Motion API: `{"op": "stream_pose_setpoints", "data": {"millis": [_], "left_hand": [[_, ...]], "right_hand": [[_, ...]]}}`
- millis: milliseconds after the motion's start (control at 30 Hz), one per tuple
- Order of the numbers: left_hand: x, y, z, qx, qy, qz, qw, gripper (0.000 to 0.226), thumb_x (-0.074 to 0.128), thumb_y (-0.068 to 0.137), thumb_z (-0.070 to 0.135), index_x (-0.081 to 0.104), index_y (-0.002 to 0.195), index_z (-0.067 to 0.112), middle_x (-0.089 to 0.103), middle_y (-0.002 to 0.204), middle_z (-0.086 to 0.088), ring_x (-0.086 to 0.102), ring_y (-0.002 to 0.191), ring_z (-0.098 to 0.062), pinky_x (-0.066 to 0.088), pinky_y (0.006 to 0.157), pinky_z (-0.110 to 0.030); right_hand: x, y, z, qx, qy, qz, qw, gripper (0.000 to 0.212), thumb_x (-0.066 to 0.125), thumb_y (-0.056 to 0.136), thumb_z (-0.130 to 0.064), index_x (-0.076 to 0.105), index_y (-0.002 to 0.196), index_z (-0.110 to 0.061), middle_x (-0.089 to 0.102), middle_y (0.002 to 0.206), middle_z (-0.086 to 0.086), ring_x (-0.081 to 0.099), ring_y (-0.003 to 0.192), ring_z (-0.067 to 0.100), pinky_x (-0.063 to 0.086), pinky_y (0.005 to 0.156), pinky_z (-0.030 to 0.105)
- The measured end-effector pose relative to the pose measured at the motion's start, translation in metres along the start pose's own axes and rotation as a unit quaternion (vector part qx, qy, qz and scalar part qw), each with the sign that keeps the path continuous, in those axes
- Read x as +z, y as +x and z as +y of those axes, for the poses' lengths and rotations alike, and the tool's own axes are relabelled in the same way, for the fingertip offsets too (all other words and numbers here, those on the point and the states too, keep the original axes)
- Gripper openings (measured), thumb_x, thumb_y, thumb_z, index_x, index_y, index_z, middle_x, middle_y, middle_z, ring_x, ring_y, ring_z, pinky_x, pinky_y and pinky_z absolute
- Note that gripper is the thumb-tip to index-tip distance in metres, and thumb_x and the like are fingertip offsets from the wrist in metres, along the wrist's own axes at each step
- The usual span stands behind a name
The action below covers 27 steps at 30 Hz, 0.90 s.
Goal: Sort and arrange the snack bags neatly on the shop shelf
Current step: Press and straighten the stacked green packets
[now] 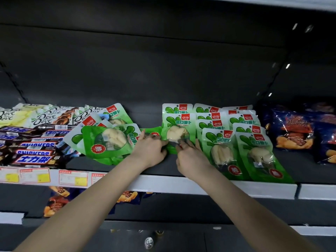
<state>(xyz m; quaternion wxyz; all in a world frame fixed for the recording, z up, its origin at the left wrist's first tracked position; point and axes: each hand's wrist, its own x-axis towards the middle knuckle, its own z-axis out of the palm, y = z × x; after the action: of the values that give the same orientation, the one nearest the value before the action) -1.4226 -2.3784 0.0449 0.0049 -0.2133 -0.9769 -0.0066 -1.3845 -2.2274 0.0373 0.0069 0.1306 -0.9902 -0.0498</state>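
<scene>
Nearest, two bare forearms reach up over the white shelf rail [181, 182], which carries price labels [72, 177] at its left. Just past the rail, the left hand [151, 150] and the right hand [192, 157] meet at the near end of one green snack bag [175, 131]. Both hands have their fingers curled and seem to pinch the bag's bottom corners, though blur hides the exact grip. The bag lies flat on the shelf, its long axis running near to far, so nearly all of it stretches away beyond the fingertips. The hands are about equally near it, one on each side. Straightening it looks like a matter of sliding it along that axis until it lines up with the neat rows of green bags [236, 135] just to its right. To its left lies a loose pile of green bags [105, 140], tilted and overlapping, apparently yet to be sorted. Further left are Snickers bars [34, 150] with Dove bars [45, 117] behind them, and at the far right are dark blue bags [294, 131].
</scene>
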Motion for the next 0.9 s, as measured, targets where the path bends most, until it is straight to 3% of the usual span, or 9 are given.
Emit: {"op": "stream_pose_setpoints", "data": {"millis": [167,333,600,767,900], "left_hand": [[0.006,0.007,0.000,-0.015,-0.009,-0.010,1.000,0.047,0.034,0.096,0.044,0.038,0.142,0.034,0.031,0.152,-0.004,0.025,0.140,-0.027,0.000,0.115,-0.046],[0.008,0.010,0.001,-0.023,-0.002,-0.014,1.000,0.048,0.032,0.096,0.047,0.037,0.142,0.035,0.027,0.154,-0.005,0.021,0.140,-0.031,0.001,0.115,-0.047],[0.001,0.002,-0.014,-0.064,-0.022,0.058,0.996,0.044,0.033,0.097,0.036,0.043,0.138,0.027,0.037,0.148,-0.001,0.028,0.138,-0.029,0.002,0.115,-0.047],[-0.006,-0.012,-0.040,-0.108,-0.006,0.071,0.992,0.046,0.037,0.094,0.031,0.046,0.137,0.020,0.039,0.147,-0.003,0.030,0.137,-0.026,0.001,0.115,-0.045],[-0.004,-0.028,-0.059,-0.124,-0.011,0.083,0.989,0.044,0.036,0.095,0.029,0.048,0.136,0.020,0.039,0.147,0.001,0.026,0.139,-0.020,0.000,0.115,-0.043]], "right_hand": [[-0.001,0.007,0.002,0.021,0.083,-0.019,0.996,0.053,0.034,0.098,-0.024,0.026,0.145,0.000,0.019,0.155,0.015,0.018,0.141,0.029,0.016,0.116,0.040],[0.000,0.011,0.005,0.030,0.121,-0.023,0.992,0.054,0.032,0.098,-0.026,0.026,0.145,-0.001,0.017,0.156,0.015,0.016,0.143,0.027,0.011,0.117,0.039],[-0.007,0.019,-0.005,-0.022,0.102,0.097,0.990,0.045,0.038,0.094,-0.022,0.047,0.134,-0.004,0.043,0.140,0.015,0.029,0.135,0.029,0.005,0.117,0.040],[-0.010,0.033,-0.029,-0.063,0.137,0.103,0.983,0.046,0.038,0.095,-0.023,0.044,0.137,-0.006,0.042,0.142,0.011,0.028,0.136,0.024,0.007,0.113,0.034],[-0.007,0.043,-0.051,-0.094,0.121,0.077,0.985,0.051,0.037,0.096,-0.032,0.036,0.142,-0.009,0.037,0.146,0.008,0.025,0.138,0.022,0.008,0.115,0.040]]}}
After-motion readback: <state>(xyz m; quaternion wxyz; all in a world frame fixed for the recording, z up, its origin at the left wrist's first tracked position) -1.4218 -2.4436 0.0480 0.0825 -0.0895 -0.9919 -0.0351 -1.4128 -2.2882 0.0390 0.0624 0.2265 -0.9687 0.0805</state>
